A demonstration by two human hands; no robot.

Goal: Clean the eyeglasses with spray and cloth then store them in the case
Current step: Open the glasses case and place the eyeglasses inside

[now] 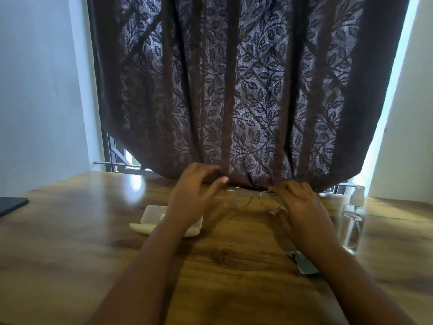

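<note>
Fingers of both hands closed on the eyeglasses [249, 201], one hand at each end of the thin, clear frame. The left hand [194, 198] curled round the left side, thumb stretched toward the lens; the right hand [302, 205] covered the right end, fingertips bent down over the rim. Motion blur hid whether each grip was a true pinch or a light hold, though both hands plainly had the frame between curled fingers. The glasses sat at the far middle of the table [70, 242], just above or on its surface; which one could not be told.

Under the left wrist lay one pale, oblong case [152, 219], smooth and rounded at the corners, partly hidden by the forearm. Near the right forearm lay one small grey cloth [303, 263], folded flat, its far edge tucked under the arm. At the right stood one clear spray bottle [353, 221] with a white pump head, upright and apart from the hand. A dark flat object [11, 205] rested at the far left edge.

The table was glossy wood with a strong grain and a knot in the near middle. Behind the hands hung one dark brown curtain [246, 90], woven with a leaf pattern, its hem bunched at the table's far edge right beside the fingers. Black window bars [117, 160] showed below it at left.
</note>
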